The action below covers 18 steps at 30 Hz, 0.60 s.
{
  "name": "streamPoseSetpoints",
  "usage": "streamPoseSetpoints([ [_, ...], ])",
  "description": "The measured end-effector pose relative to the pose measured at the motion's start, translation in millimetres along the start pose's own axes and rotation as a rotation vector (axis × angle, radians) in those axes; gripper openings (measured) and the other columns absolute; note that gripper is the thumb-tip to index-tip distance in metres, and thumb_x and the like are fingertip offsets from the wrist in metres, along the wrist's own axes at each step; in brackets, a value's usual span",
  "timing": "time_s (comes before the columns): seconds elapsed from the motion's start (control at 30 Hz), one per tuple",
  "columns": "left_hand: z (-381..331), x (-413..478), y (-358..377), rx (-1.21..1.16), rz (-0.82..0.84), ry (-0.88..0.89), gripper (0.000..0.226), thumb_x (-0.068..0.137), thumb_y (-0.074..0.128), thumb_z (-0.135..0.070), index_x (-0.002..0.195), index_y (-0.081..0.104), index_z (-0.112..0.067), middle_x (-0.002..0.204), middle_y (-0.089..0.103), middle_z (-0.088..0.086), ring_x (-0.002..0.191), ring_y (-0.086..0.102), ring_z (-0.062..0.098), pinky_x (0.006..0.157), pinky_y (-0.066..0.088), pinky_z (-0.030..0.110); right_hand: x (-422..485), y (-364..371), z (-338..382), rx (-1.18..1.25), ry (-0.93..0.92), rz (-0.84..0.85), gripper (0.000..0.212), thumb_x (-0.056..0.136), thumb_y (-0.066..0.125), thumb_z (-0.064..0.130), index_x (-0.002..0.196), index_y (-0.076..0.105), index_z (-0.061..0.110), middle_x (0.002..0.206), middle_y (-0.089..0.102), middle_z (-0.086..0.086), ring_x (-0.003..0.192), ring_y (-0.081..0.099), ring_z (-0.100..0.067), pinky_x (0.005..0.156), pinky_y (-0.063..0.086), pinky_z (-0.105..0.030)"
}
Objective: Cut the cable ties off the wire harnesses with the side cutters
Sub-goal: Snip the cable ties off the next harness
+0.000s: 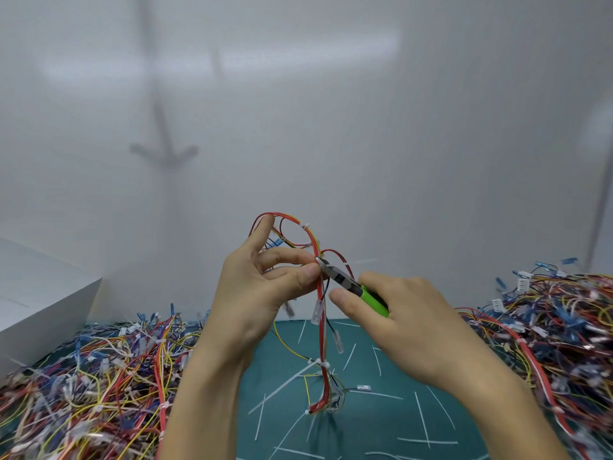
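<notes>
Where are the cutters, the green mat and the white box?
cutters (345, 281), head view, on the dark metal joint.
mat (365, 424), head view, on a bare green patch.
box (39, 287), head view, on its top.

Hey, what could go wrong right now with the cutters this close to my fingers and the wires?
The side cutters in the right hand have their tip right beside the thumb of the left hand, so a squeeze might nip skin. The tip also sits at the red wires of the harness, so it might nick a wire.
</notes>
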State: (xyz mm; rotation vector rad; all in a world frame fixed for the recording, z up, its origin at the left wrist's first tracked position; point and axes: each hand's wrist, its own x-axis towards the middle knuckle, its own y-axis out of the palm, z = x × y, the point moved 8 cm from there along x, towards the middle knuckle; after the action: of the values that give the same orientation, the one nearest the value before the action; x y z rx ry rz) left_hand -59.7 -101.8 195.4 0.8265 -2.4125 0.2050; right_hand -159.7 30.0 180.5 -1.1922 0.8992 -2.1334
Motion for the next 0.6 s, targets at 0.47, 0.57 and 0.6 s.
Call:
streamPoseSetpoints([
  [0.47, -0.3, 0.5, -4.2, 0.037, -0.032, 0.01, 0.061, 0.061, 0.08, -0.021, 0.11, 0.052, -0.042, 0.088, 0.076, -0.001, 0.07, 0.071, 0.014, 0.07, 0.057, 0.022, 0.6, 0.3, 1.8, -0.007, -0.041, -0.043, 0.047, 0.078, 0.027, 0.081, 0.067, 0.042, 0.038, 0.054, 0.041, 0.001, 0.055, 0.04, -0.016, 0.05, 0.024, -0.031],
  [0.57, 0.1, 1.1, -3.3, 0.045, -0.036, 0.005, 0.088, 0.061, 0.079, -0.021, 0.135, 0.035, -0.037, 0.085, 0.076, 0.001, 0.071, 0.071, 0.014, 0.071, 0.058, 0.023, 1.0, 0.4, 1.8, -0.012, -0.046, -0.043, 0.044, 0.079, 0.028, 0.081, 0.067, 0.043, 0.041, 0.053, 0.042, 0.0, 0.054, 0.04, -0.016, 0.05, 0.024, -0.03],
  [0.6, 0.2, 1.4, -3.2, 0.049, -0.038, 0.004, 0.091, 0.061, 0.079, -0.021, 0.136, 0.032, -0.036, 0.085, 0.076, 0.0, 0.071, 0.071, 0.014, 0.073, 0.058, 0.023, 1.0, 0.3, 1.5, -0.013, -0.046, -0.044, 0.044, 0.079, 0.029, 0.081, 0.067, 0.043, 0.041, 0.053, 0.042, 0.0, 0.054, 0.04, -0.015, 0.05, 0.024, -0.03],
])
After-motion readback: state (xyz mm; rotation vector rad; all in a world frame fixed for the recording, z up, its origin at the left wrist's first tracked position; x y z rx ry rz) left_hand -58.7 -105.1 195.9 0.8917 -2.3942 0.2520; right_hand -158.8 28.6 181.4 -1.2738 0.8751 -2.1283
